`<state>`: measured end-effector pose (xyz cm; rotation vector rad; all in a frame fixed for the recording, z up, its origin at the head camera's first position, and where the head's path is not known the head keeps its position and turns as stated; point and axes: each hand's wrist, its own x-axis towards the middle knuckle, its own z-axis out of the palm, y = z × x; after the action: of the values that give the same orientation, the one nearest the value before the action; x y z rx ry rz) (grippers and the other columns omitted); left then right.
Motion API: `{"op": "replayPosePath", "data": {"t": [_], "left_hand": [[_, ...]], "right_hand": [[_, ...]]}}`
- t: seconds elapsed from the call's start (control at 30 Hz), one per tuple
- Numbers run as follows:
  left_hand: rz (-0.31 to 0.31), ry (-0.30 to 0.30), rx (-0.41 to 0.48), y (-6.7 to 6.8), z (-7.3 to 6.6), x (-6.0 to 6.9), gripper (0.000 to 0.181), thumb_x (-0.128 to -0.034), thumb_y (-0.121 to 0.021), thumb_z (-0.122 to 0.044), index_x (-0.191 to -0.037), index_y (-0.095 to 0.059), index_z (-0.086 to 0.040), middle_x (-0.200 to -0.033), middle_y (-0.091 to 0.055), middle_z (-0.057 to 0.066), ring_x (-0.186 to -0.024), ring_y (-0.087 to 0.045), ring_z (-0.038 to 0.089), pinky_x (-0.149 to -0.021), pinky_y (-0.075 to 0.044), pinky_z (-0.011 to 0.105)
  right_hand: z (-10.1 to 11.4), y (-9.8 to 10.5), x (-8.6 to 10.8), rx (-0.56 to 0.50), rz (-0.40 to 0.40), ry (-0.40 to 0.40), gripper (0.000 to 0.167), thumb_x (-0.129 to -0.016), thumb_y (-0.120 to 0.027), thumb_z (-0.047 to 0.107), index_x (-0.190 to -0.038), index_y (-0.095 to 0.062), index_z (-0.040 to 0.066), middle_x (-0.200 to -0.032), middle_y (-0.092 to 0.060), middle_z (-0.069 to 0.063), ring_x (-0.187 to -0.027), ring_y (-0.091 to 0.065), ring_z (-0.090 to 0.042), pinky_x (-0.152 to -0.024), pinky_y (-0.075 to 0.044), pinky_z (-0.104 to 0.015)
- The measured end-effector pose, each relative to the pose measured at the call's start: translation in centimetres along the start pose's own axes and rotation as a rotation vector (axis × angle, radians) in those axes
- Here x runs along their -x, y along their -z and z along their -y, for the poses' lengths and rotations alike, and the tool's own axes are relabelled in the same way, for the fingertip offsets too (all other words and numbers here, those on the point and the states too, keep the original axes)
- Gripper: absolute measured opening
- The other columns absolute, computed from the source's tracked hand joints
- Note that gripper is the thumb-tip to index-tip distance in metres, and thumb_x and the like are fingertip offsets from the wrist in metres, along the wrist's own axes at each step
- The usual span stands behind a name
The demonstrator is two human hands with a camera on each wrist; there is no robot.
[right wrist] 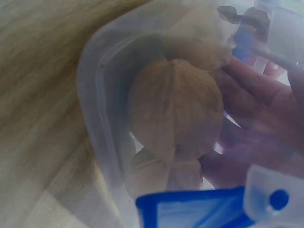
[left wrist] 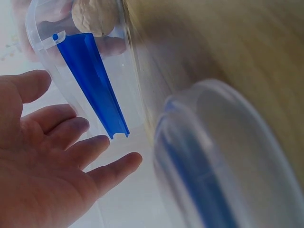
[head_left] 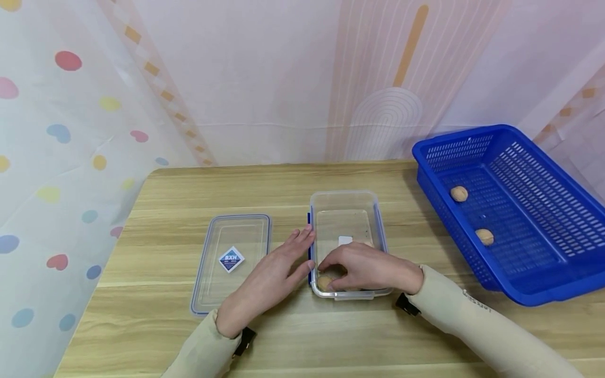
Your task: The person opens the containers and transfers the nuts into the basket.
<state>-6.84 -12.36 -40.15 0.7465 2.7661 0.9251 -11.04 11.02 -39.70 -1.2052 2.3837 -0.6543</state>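
A clear plastic box (head_left: 347, 202) with blue edge clips stands uncovered on the table. Inside it, my right hand (head_left: 366, 265) reaches down to the near end, thumb and index finger curled about a walnut (head_left: 325, 283) in the near left corner. More walnuts (right wrist: 175, 109) lie by that hand, seen blurred through the wall in the right wrist view. My left hand (head_left: 279, 268) rests its fingertips at the box's left side, fingers loosely extended and holding nothing. Beside that hand, the left wrist view shows a blue clip (left wrist: 92, 85) hanging from the box.
A clear lid (head_left: 212, 286) with a blue seal and a diamond label lies flat left of the box. To the right stands a blue perforated basket (head_left: 506, 296) holding two walnuts (head_left: 459, 193). A patterned cloth (head_left: 264, 79) hangs behind the wooden table (head_left: 170, 210).
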Motion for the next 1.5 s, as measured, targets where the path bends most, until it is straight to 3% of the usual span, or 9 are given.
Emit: {"op": "replayPosePath", "data": {"t": [0.47, 0.73, 0.9, 1.0, 1.2, 1.5], "left_hand": [[0.002, 0.005, -0.006, 0.0, -0.1, 0.1, 0.059, -0.1078, -0.057, -0.03, -0.159, -0.038, -0.006, -0.168, -0.027, 0.003, -0.154, -0.028, 0.033, -0.122, -0.029, 0.054], [0.003, 0.007, -0.007, -0.1, -0.1, 0.0, 0.059, -0.1081, -0.056, -0.031, -0.159, -0.039, -0.006, -0.168, -0.026, 0.003, -0.154, -0.027, 0.032, -0.123, -0.028, 0.054], [0.003, 0.011, -0.013, -0.1, -0.1, 0.0, 0.059, -0.1081, -0.056, -0.03, -0.159, -0.039, -0.006, -0.168, -0.026, 0.003, -0.154, -0.027, 0.032, -0.122, -0.028, 0.055], [0.0, 0.007, -0.019, 0.0, -0.1, 0.0, 0.059, -0.1081, -0.056, -0.03, -0.159, -0.038, -0.006, -0.168, -0.026, 0.004, -0.154, -0.028, 0.033, -0.122, -0.029, 0.055], [-0.004, 0.006, -0.025, -0.1, -0.1, 0.1, 0.059, -0.1081, -0.056, -0.03, -0.159, -0.038, -0.006, -0.168, -0.027, 0.005, -0.154, -0.028, 0.033, -0.122, -0.028, 0.055], [-0.004, 0.005, -0.022, -0.1, -0.1, -0.1, 0.059, -0.1079, -0.057, -0.029, -0.158, -0.039, -0.005, -0.168, -0.028, 0.005, -0.153, -0.029, 0.033, -0.123, -0.028, 0.054]], "right_hand": [[-0.2, 0.0, 0.0, 0.002, 0.015, 0.049, 0.033, -0.091, -0.082, 0.023, -0.121, -0.077, 0.011, -0.116, -0.075, 0.006, -0.11, -0.065, -0.008, -0.096, -0.055, -0.032], [-0.3, 0.2, 0.7, -0.037, -0.03, 0.047, 0.035, -0.094, -0.078, 0.027, -0.125, -0.075, 0.01, -0.117, -0.074, 0.005, -0.103, -0.066, -0.007, -0.09, -0.055, -0.031], [-0.2, 0.6, 1.2, -0.073, -0.078, 0.041, 0.034, -0.096, -0.076, 0.029, -0.126, -0.075, 0.012, -0.097, -0.069, 0.013, -0.083, -0.061, -0.007, -0.078, -0.051, -0.027], [-0.1, 0.9, 1.6, -0.1, -0.111, 0.043, 0.034, -0.097, -0.076, 0.029, -0.127, -0.074, 0.013, -0.094, -0.066, 0.014, -0.081, -0.06, -0.008, -0.076, -0.051, -0.026], [0.2, 1.6, 2.8, -0.121, -0.189, 0.023, 0.037, -0.098, -0.074, 0.03, -0.131, -0.072, 0.012, -0.121, -0.072, 0.005, -0.101, -0.067, -0.012, -0.089, -0.057, -0.034], [0.8, 2.6, 4.7, -0.122, -0.292, -0.019, 0.039, -0.097, -0.075, 0.031, -0.132, -0.071, 0.013, -0.13, -0.07, 0.002, -0.122, -0.064, -0.019, -0.103, -0.053, -0.045]]}}
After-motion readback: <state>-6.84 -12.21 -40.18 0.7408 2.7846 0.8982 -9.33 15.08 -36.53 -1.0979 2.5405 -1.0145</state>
